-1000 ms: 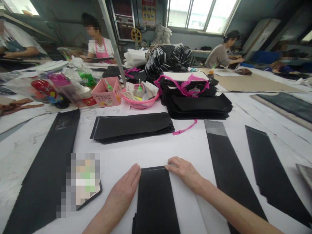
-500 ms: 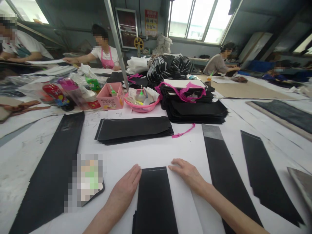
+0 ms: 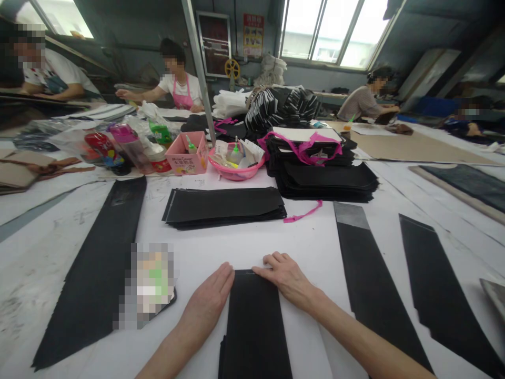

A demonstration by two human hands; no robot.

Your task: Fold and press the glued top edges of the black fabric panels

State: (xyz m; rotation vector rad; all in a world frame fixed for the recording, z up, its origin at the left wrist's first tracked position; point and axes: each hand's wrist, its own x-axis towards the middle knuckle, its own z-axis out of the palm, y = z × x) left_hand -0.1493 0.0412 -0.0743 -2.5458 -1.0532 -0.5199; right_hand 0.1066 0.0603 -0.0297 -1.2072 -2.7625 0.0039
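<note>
A black strip of sheet material [image 3: 255, 326] lies lengthwise in front of me, with a thin pale line along its far end. Against its far left corner rests my left hand [image 3: 208, 301], fingers stretched out flat and side by side. My right hand [image 3: 291, 283] lies over the far right corner, thumb reaching along the end edge and the other fingers loosely bent beyond it. Neither hand appears to lift the strip. Beyond them sits a stack of similar black pieces [image 3: 224, 205].
Long black strips lie at left [image 3: 94, 273] and right [image 3: 379, 284]. A blurred-out flat object [image 3: 155, 284] is left of my hands. Farther back stand a pink box [image 3: 187, 155], a pink basket [image 3: 236, 171] and a tied black stack [image 3: 327, 181]. Several people work behind.
My right hand has moved left from beside the strip onto its far right corner. My left hand stays at the left corner. The whole view has shifted slightly.
</note>
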